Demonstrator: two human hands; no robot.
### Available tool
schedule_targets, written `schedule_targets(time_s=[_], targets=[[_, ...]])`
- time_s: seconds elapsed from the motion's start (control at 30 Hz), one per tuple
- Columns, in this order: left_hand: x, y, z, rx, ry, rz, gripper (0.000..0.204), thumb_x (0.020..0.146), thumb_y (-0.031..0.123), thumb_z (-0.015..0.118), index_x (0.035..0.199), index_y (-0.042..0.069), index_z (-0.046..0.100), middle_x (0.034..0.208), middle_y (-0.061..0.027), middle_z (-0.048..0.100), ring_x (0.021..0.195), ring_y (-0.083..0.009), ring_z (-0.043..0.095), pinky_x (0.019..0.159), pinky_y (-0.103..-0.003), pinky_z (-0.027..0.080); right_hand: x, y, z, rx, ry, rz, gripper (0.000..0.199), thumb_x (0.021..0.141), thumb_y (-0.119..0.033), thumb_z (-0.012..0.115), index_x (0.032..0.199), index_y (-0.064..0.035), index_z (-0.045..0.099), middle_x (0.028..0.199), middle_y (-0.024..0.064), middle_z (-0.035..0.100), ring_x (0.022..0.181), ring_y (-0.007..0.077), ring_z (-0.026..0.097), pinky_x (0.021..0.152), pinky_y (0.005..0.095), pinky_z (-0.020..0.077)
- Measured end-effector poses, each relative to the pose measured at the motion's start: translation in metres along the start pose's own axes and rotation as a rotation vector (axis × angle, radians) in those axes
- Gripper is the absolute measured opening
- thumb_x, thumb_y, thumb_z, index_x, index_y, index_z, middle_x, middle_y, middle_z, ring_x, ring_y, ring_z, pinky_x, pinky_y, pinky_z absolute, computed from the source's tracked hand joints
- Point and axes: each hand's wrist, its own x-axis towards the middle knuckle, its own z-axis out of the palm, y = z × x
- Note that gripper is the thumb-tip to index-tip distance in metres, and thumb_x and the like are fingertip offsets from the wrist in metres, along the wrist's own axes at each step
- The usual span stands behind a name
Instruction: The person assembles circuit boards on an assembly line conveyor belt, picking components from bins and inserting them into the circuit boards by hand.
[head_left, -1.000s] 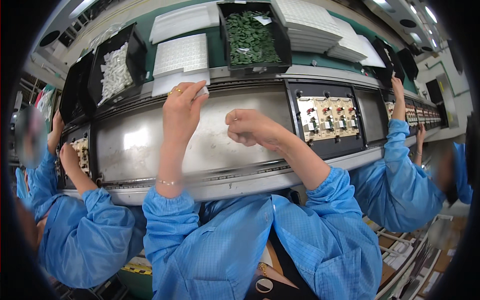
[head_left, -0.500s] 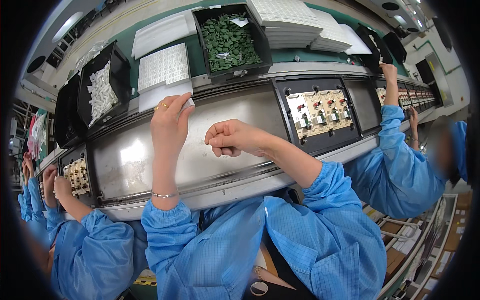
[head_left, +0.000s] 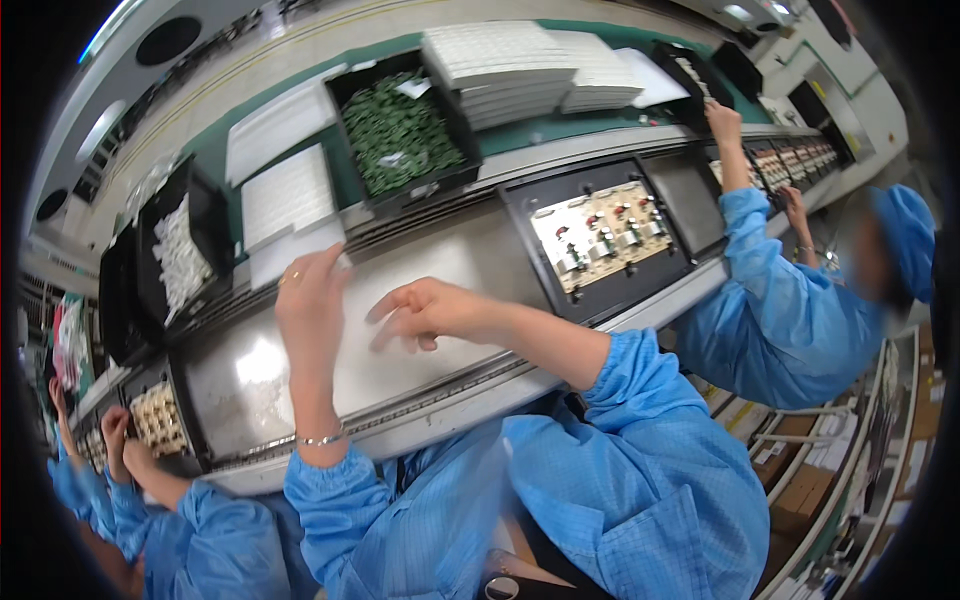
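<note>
My left hand (head_left: 312,305) is raised over the conveyor, just in front of a white foam tray (head_left: 288,198). Its fingertips are blurred but pinched together on a small white piece (head_left: 344,262), whose kind I cannot make out. To its right, my right hand (head_left: 425,312) hovers above the bare metal of the conveyor (head_left: 440,262), with thumb and fingers apart and nothing in them. Further right, a black fixture (head_left: 545,262) carries several tan circuit boards (head_left: 605,238) fitted with red, white and black parts.
A black bin (head_left: 400,135) of green discs and another bin (head_left: 182,255) of white parts stand behind the conveyor. Stacked white trays (head_left: 500,70) sit on the green bench. Co-workers in blue work at both sides; one's arm (head_left: 740,170) reaches across on the right.
The view has tilted and shifted. My right hand has gone from curled fingers to spread ones. My left hand keeps its pinch and appears lower in the picture.
</note>
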Motion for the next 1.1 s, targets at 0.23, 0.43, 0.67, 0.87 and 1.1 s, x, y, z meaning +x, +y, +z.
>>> schedule_targets(time_s=[0.23, 0.43, 0.67, 0.87, 1.1], targets=[[0.003, 0.002, -0.009, 0.014, -0.031, -0.024, 0.030, 0.087, 0.000, 0.072, 0.117, 0.004, 0.072, 0.101, -0.0121, 0.069, 0.090, -0.0264, 0.066, 0.082, -0.036, 0.053, 0.004, -0.005, 0.004, -0.038, 0.045, 0.008, 0.026, 0.092, -0.017, 0.068, 0.111, 0.0014, 0.069, 0.097, 0.0135, 0.078, 0.062, 0.0087, 0.050, 0.051, 0.0239, 0.0402], [0.003, 0.000, -0.009, -0.036, -0.057, -0.060, 0.032, 0.085, -0.002, 0.071, 0.116, 0.004, 0.073, 0.101, -0.0132, 0.070, 0.092, -0.0282, 0.066, 0.084, -0.037, 0.053, 0.006, -0.003, 0.002, -0.064, -0.028, -0.025, 0.021, 0.091, -0.020, 0.069, 0.101, -0.0021, 0.069, 0.093, 0.0110, 0.077, 0.061, 0.0080, 0.045, 0.050, 0.0246, 0.0350], [0.006, 0.001, -0.009, -0.071, -0.063, -0.085, 0.032, 0.085, -0.002, 0.071, 0.116, 0.004, 0.073, 0.100, -0.0130, 0.070, 0.090, -0.0264, 0.067, 0.084, -0.036, 0.053, 0.006, -0.008, 0.000, -0.032, -0.020, 0.013, 0.015, 0.091, -0.018, 0.070, 0.097, -0.0045, 0.069, 0.085, 0.0078, 0.076, 0.057, 0.0051, 0.043, 0.048, 0.0224, 0.0321], [0.004, -0.003, -0.010, -0.002, -0.049, -0.047, 0.031, 0.085, -0.001, 0.073, 0.115, 0.003, 0.073, 0.100, -0.0117, 0.070, 0.089, -0.0247, 0.067, 0.083, -0.035, 0.053, 0.006, -0.009, 0.001, -0.041, -0.011, 0.018, 0.018, 0.092, -0.019, 0.069, 0.101, -0.0038, 0.069, 0.085, 0.0071, 0.074, 0.059, 0.0054, 0.042, 0.048, 0.0225, 0.0308], [0.001, -0.002, -0.006, 0.019, -0.007, 0.005, 0.030, 0.083, 0.004, 0.077, 0.112, 0.007, 0.075, 0.101, -0.0124, 0.072, 0.093, -0.0297, 0.068, 0.084, -0.038, 0.054, 0.000, -0.018, 0.005, -0.118, 0.046, 0.074, 0.014, 0.095, -0.020, 0.069, 0.101, -0.0068, 0.069, 0.083, 0.0025, 0.073, 0.057, 0.0022, 0.042, 0.048, 0.0198, 0.0303]])
